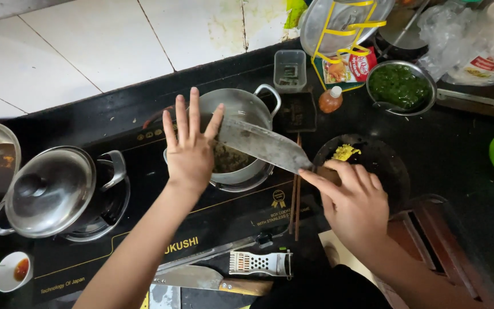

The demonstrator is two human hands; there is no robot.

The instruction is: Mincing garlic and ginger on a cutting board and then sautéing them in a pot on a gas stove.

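Down over a black stove top (115,123), the head camera shows both bare hands busy at a steel pot (246,111) on the middle burner. Gripped in the right hand (354,207), fingers curled about the handle and the forefinger stretched along it, is a broad cleaver (261,143), held slanting so that its far end lies over the pot's mouth. Spread flat and open, the left hand (190,150) has its fingers together and pointing away, the fingertips against the blade's upper end; it grasps nothing. Inside the pot, under the blade, lies something dark and chopped, though what it is I cannot quite make out.

Just right of the pot stands a dark round dish (384,166) with a small yellow heap (345,152) on it, partly behind the right hand. A pair of chopsticks (296,200) lies between pot and dish. Farther back sit a metal bowl of chopped greens (399,86), a small orange-capped bottle (330,99) and a clear plastic tub (290,70). On the left burner rests a lidded steel pot (52,191). Near the bottom edge lie a second knife (201,279) and a small grater (258,263).
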